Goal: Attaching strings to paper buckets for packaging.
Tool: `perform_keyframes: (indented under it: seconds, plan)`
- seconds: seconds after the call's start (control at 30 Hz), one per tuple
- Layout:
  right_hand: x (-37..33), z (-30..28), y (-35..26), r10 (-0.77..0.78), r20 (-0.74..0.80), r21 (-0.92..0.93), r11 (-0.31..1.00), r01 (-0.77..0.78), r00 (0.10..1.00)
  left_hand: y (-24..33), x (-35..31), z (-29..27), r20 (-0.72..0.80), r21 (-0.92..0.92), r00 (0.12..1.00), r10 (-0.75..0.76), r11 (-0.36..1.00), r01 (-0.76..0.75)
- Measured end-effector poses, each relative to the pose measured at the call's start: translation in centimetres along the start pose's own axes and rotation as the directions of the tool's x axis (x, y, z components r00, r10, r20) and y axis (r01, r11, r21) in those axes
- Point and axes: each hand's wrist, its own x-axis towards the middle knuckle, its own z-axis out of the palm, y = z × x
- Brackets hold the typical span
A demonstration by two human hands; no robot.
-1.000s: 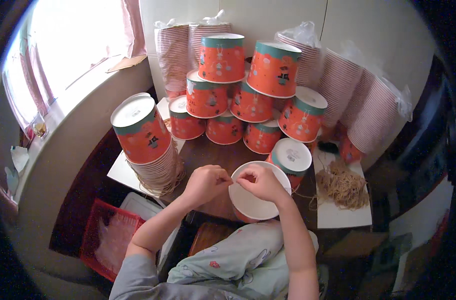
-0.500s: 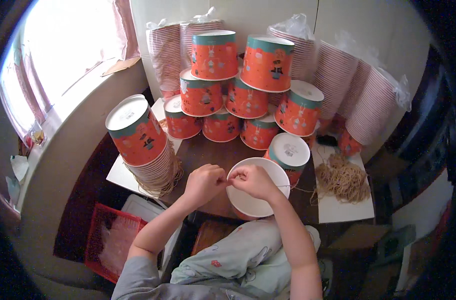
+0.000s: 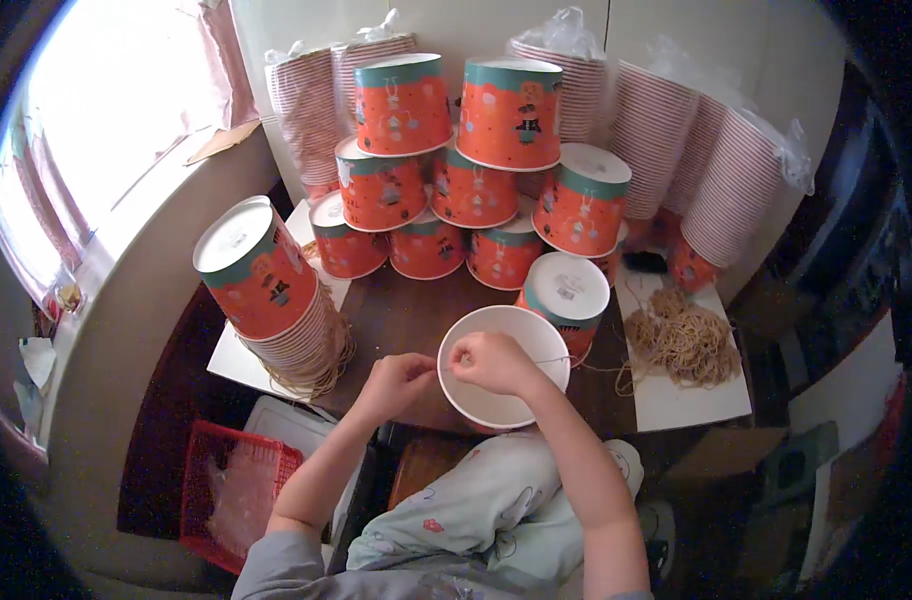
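An open paper bucket (image 3: 506,408) with a white inside stands mouth up at the front edge of the table. Over its mouth my right hand (image 3: 488,362) is closed in a pinch on a thin cord (image 3: 549,359). From that hand the cord runs across the bucket and over its right rim, toward a tangled pile of tan cord (image 3: 691,345). Just outside the left rim is my left hand (image 3: 398,387), its thumb and forefinger drawn together; what they hold, if anything, is too small to make out.
Upside-down orange and green buckets (image 3: 511,115) form a stacked pyramid behind. One upturned bucket (image 3: 568,287) stands beside the open one. A nested bucket stack (image 3: 261,275) with cord loops leans at left. Bagged stacks (image 3: 651,135) line the wall. A red basket (image 3: 198,480) sits lower left.
My hands, close together before, have drawn apart: the left is now outside the rim and lower, the right over the bucket's mouth. The whole view has shifted slightly.
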Motion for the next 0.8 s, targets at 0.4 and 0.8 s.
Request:
perform_keyframes:
  seconds: [0.4,0.8]
  plan:
    - [0.0,0.1,-0.4,0.007,0.021,-0.011,1.000,-0.007,1.000,-0.5,-0.3,0.6,-0.027,-0.067,0.999,-0.018,0.998,0.016]
    - [0.1,0.1,-0.7,0.006,0.017,-0.030,1.000,-0.006,1.000,0.7,-0.3,0.1,-0.142,0.079,0.987,0.077,0.995,-0.067]
